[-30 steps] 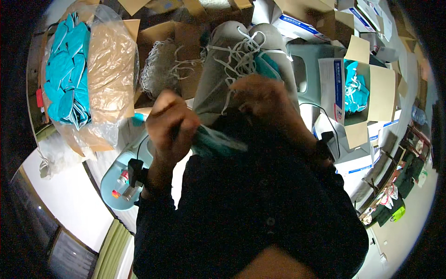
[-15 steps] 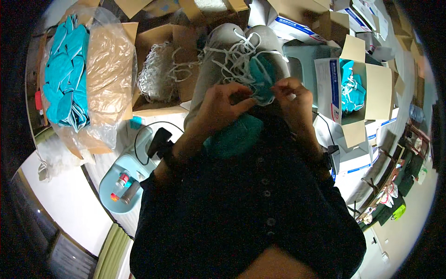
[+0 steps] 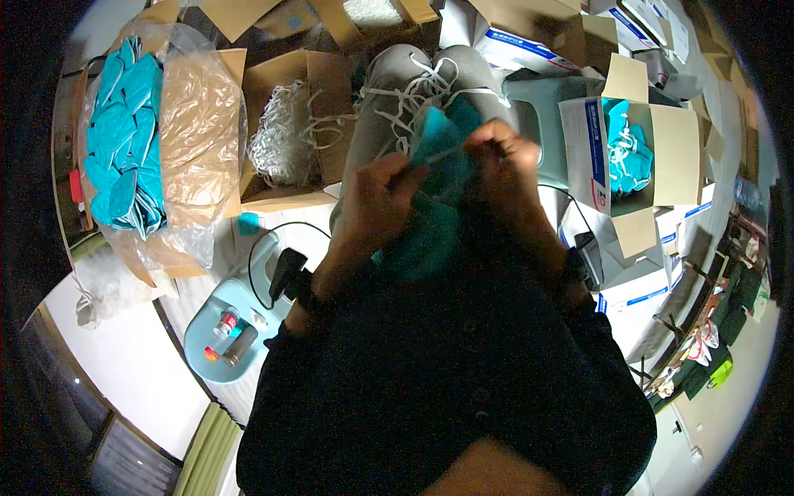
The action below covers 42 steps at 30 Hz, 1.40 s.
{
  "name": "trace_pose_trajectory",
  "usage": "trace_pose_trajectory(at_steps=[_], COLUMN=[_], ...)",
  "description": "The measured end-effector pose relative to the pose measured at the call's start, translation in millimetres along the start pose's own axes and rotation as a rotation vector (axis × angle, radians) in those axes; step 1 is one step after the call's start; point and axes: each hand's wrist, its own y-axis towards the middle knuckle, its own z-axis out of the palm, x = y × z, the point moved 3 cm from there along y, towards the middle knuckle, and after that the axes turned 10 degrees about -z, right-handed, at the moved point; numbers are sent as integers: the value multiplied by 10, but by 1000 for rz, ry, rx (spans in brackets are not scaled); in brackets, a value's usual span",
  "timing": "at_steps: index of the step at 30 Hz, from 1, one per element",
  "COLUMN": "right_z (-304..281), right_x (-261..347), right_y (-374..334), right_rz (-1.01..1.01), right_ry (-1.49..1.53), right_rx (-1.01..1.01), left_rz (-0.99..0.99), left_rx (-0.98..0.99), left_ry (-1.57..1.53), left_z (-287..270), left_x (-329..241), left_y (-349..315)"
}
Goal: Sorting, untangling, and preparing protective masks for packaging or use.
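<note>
Over my lap, my left hand (image 3: 385, 194) and my right hand (image 3: 506, 161) are both closed, pinching a thin white strap (image 3: 449, 154) drawn taut between them. Just behind and below the strap hangs a teal folded face mask (image 3: 438, 132), partly hidden by my hands and slightly blurred. More teal mask fabric (image 3: 426, 240) lies on my lap, close to my dark clothing. Loose white straps (image 3: 426, 78) are draped over my knees (image 3: 389, 70), beyond the hands.
To the left, a plastic-lined carton holds stacked teal masks (image 3: 124, 140); beside it, a carton contains tangled white straps (image 3: 281, 136). A white-blue box at right holds strapped teal masks (image 3: 628, 153). A pale blue stool (image 3: 203, 331) carries a bottle (image 3: 222, 326).
My right hand has moved up and inward, and my left hand slightly left. The white strap is now stretched between them, and the teal mask has lifted and turned. The view has shifted slightly.
</note>
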Motion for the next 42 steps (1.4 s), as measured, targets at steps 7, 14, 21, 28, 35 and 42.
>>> trace_pose_trajectory(at_steps=[7,14,21,28,35,42], right_z=[-162,-309,-393,451,759,378], right_x=[316,374,327,449,311,419], right_y=[248,423,512,112,85,156], right_rz=[-57,-145,-87,-180,154,-172], right_ry=[-124,-277,-147,-78,286,7], right_rx=[-35,-163,103,143,159,171], left_rz=[247,386,161,-92,-113,-55], left_rx=[-288,-348,-533,-448,-448,-525], left_ry=[173,269,123,-393,-333,-74], left_z=[-266,-475,-791,-463,-298,-524], left_x=[-297,-303,193,76,-69,58], left_y=[-256,-373,-309,-118,-119,-195])
